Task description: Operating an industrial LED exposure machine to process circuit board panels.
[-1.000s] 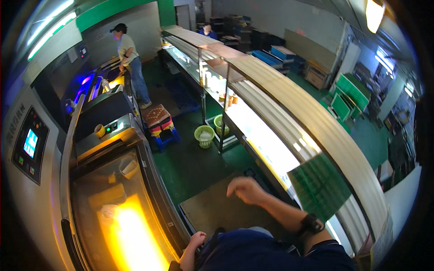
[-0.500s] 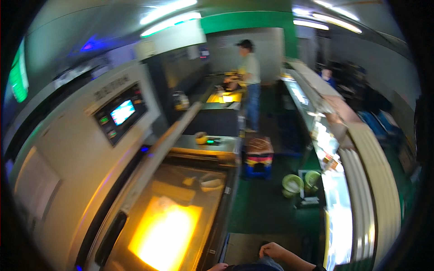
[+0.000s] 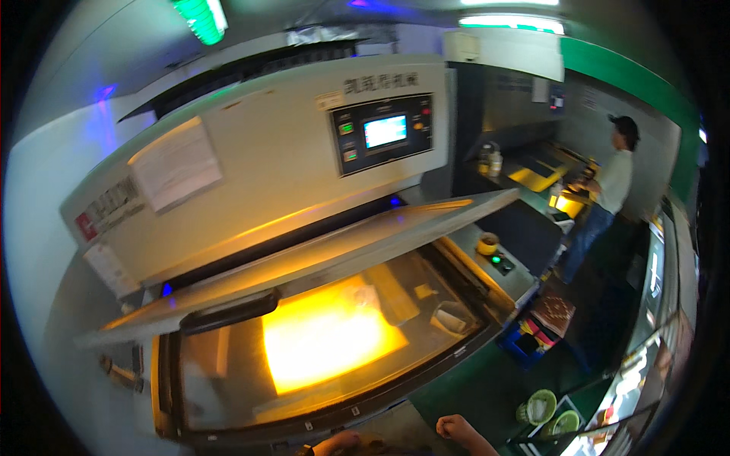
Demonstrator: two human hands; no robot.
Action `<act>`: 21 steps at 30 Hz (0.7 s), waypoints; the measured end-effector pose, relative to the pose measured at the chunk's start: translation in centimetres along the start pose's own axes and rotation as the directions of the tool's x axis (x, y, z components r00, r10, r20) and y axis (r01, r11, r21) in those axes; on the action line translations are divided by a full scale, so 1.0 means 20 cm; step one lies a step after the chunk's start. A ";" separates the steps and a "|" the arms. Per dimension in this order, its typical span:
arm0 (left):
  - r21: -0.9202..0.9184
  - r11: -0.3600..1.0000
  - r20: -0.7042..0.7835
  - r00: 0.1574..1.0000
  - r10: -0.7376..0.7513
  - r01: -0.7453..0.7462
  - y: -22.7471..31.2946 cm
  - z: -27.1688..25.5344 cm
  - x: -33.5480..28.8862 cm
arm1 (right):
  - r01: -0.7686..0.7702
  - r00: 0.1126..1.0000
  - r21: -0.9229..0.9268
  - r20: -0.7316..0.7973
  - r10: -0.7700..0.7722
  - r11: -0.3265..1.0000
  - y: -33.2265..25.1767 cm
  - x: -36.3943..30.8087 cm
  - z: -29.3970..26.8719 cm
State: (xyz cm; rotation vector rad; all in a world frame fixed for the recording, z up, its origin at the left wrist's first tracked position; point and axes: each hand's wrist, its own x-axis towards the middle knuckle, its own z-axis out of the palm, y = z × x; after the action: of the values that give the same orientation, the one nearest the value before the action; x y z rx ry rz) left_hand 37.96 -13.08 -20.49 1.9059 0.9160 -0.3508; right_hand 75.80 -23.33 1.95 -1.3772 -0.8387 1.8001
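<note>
At the bottom edge, right of the middle, my right hand (image 3: 456, 427) is loosely closed with its fingers curled, and nothing shows in it. To its left my left hand (image 3: 339, 441) lies low in view, partly cut off, its fingers hidden. Both hands are in front of a large machine bed, apart from its dark frame (image 3: 357, 413). A bright yellow lit panel (image 3: 327, 334) glows under the bed's clear cover. Above the bed a hinged lid (image 3: 350, 247) stands tilted up, with a black handle (image 3: 228, 311) at its front.
The beige machine housing (image 3: 251, 190) carries a control panel with a lit screen (image 3: 385, 131). A roll of yellow tape (image 3: 487, 243) sits on the ledge beside the bed. A blue stool (image 3: 525, 346) and green baskets (image 3: 541, 408) stand at right. Farther back, a person (image 3: 614, 178) works at another lit table.
My view has swung left, so the machine now faces me and its panel sits near the middle. My left hand shows more. My right hand stays closed.
</note>
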 end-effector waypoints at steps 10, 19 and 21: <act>0.071 0.958 -0.310 0.919 -0.243 0.277 -0.14 0.19 -0.43 | -0.048 0.858 -0.479 0.430 0.282 0.877 -0.12 0.77 -0.03; -0.439 0.808 -0.369 0.741 -0.561 0.394 -0.46 0.28 -0.71 | -0.143 0.880 -0.542 0.314 0.357 0.828 -0.75 1.26 0.29; -0.127 0.872 -0.427 0.768 -0.478 0.472 -0.43 0.23 -0.74 | -0.189 0.907 -0.553 0.217 0.360 0.812 -0.82 1.30 0.35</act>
State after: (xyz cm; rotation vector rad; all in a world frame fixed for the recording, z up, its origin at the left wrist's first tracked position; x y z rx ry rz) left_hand 22.34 -21.42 -19.62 1.7485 1.7251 -0.1962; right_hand 66.78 6.81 3.70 -1.6383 -1.4453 2.1565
